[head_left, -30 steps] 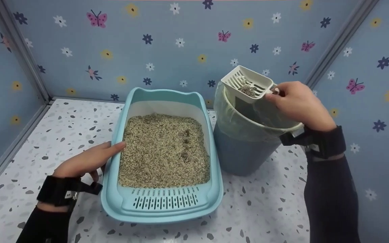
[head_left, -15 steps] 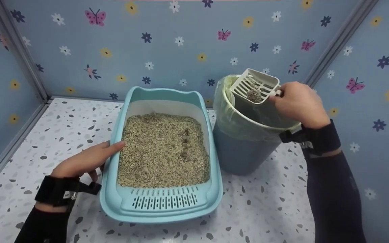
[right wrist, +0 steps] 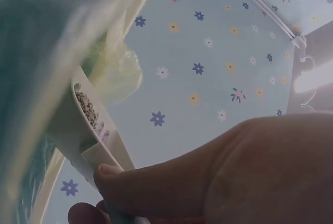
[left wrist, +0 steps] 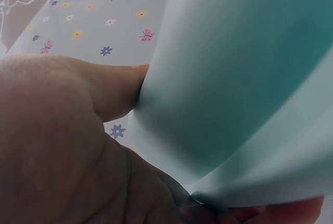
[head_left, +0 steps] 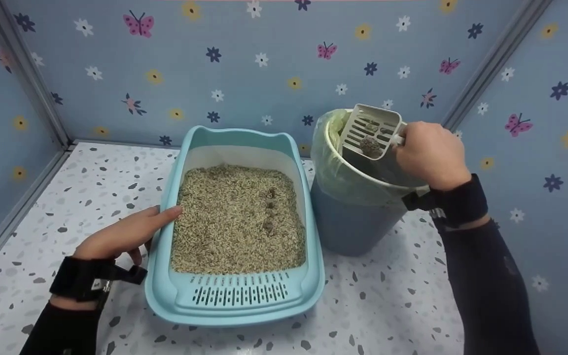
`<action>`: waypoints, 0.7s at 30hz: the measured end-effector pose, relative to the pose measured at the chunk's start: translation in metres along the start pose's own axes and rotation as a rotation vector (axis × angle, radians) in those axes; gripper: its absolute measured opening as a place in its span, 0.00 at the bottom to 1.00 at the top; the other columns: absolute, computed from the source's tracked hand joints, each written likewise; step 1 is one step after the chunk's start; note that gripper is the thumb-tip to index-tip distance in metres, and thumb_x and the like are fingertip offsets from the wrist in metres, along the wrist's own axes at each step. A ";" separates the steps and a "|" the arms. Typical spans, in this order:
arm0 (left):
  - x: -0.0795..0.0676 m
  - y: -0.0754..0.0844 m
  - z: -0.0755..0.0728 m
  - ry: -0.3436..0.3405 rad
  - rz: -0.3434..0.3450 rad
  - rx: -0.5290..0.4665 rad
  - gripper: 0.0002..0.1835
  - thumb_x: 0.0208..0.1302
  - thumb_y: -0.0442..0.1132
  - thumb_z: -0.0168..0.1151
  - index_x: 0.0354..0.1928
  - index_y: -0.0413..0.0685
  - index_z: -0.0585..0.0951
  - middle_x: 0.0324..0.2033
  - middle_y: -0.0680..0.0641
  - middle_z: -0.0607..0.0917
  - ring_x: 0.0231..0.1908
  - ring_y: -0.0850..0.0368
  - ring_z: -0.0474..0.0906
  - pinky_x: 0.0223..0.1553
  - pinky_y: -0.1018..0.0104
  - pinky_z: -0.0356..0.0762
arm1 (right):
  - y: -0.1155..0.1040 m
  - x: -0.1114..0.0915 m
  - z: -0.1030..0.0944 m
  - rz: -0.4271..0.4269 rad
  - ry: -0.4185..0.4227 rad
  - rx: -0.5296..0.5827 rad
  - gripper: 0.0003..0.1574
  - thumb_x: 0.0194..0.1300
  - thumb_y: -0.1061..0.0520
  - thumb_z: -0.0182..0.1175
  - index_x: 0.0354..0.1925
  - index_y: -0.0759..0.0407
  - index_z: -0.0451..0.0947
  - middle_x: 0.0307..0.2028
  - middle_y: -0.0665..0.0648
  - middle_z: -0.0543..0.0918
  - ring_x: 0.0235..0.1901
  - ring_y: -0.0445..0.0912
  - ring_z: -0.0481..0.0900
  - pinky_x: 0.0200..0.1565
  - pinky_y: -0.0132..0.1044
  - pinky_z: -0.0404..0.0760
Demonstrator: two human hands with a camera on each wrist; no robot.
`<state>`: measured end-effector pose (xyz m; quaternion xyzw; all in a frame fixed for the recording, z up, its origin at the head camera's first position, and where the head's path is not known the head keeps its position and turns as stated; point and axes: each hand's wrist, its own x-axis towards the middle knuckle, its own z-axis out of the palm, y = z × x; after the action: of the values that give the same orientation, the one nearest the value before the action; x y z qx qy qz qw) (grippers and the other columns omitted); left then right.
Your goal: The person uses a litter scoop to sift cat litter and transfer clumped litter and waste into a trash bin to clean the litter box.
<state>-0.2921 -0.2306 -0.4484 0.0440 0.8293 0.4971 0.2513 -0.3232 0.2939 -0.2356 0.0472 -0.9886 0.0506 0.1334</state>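
My right hand [head_left: 429, 154] grips the handle of a pale slotted litter scoop [head_left: 381, 114], held tilted over the mouth of a lined trash bin [head_left: 358, 222]. A round grey-brown clump [head_left: 371, 146] lies in the scoop near its handle end. In the right wrist view the scoop [right wrist: 78, 125] shows from the side, with the thumb along its handle. At the left, my left hand [head_left: 126, 231] holds the side of a blue litter box [head_left: 249, 313], thumb over the rim and fingers lower on the outside. Beige granular litter [head_left: 230, 222] fills the box, with several dark clumps [head_left: 270, 204] toward its right.
A thin yellowish-green bag [head_left: 331, 160] lines the bin and folds over its rim. The bin stands close against the box's right side. Flower-patterned wall panels [head_left: 259, 79] rise behind and at both sides of the speckled tabletop [head_left: 382, 301].
The scoop has tipped more steeply and sunk a little toward the bin's opening. Its clump has become more visible. My left hand keeps its place on the litter box.
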 end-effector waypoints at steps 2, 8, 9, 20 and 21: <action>0.000 0.000 0.000 0.001 0.002 0.002 0.45 0.83 0.75 0.46 0.70 0.38 0.66 0.46 0.36 0.80 0.32 0.46 0.86 0.20 0.52 0.86 | -0.003 0.000 0.002 -0.011 0.020 -0.019 0.12 0.70 0.59 0.61 0.28 0.59 0.78 0.26 0.60 0.79 0.27 0.60 0.75 0.24 0.56 0.72; -0.001 0.001 0.000 0.004 0.007 0.005 0.45 0.83 0.75 0.46 0.70 0.37 0.66 0.46 0.36 0.81 0.33 0.46 0.86 0.20 0.51 0.87 | -0.011 -0.003 0.006 -0.031 0.087 -0.108 0.06 0.65 0.66 0.60 0.36 0.67 0.85 0.27 0.66 0.83 0.24 0.62 0.76 0.20 0.61 0.75; -0.002 0.001 0.000 0.004 0.008 0.006 0.44 0.83 0.75 0.46 0.70 0.38 0.66 0.46 0.36 0.81 0.33 0.46 0.86 0.20 0.52 0.87 | -0.012 -0.003 0.007 -0.032 0.095 -0.122 0.07 0.65 0.67 0.60 0.36 0.68 0.85 0.27 0.66 0.83 0.24 0.61 0.76 0.19 0.60 0.74; 0.002 -0.002 0.000 0.000 0.005 0.014 0.44 0.84 0.75 0.45 0.70 0.38 0.65 0.46 0.37 0.80 0.32 0.47 0.85 0.21 0.51 0.87 | -0.019 -0.006 0.015 -0.108 0.265 -0.196 0.04 0.67 0.70 0.66 0.38 0.71 0.88 0.23 0.65 0.82 0.21 0.56 0.70 0.16 0.52 0.68; 0.003 -0.002 0.000 -0.001 0.005 0.016 0.44 0.84 0.75 0.44 0.70 0.38 0.65 0.46 0.37 0.80 0.32 0.47 0.85 0.22 0.51 0.87 | -0.019 -0.007 0.016 -0.119 0.288 -0.205 0.03 0.67 0.69 0.67 0.36 0.70 0.87 0.22 0.64 0.81 0.20 0.55 0.70 0.16 0.51 0.67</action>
<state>-0.2943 -0.2311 -0.4514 0.0483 0.8332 0.4908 0.2501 -0.3189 0.2740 -0.2511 0.0843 -0.9547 -0.0520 0.2806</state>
